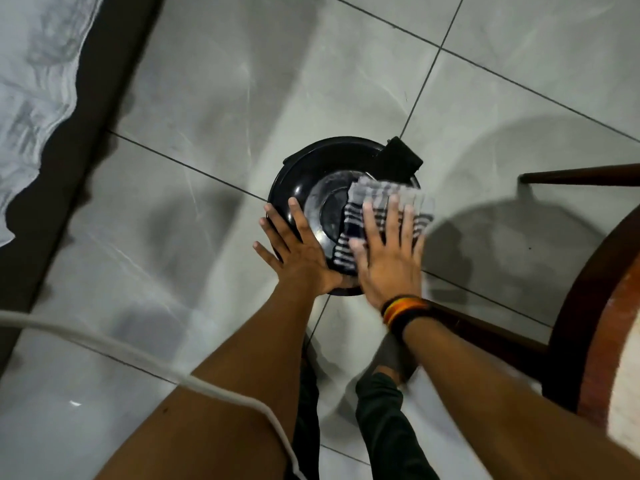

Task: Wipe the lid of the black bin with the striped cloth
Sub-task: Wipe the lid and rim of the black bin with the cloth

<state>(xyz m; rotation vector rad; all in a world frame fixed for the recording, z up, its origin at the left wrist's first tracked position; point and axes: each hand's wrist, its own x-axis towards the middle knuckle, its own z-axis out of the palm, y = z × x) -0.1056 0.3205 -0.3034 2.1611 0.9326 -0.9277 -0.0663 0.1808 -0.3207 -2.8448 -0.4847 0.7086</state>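
**Cloth pressed on lid**

The bin (343,216) stands on the tiled floor (194,98). The left hand (298,247), fingers spread, lies flat on the lid's (311,174) left side, likely to steady it. The right hand (388,258), fingers spread, presses the cloth (377,199) flat onto the right side to wipe.

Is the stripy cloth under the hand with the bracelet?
Yes, the right hand with the wristband presses flat on the grey-and-black striped cloth atop the round black bin lid.
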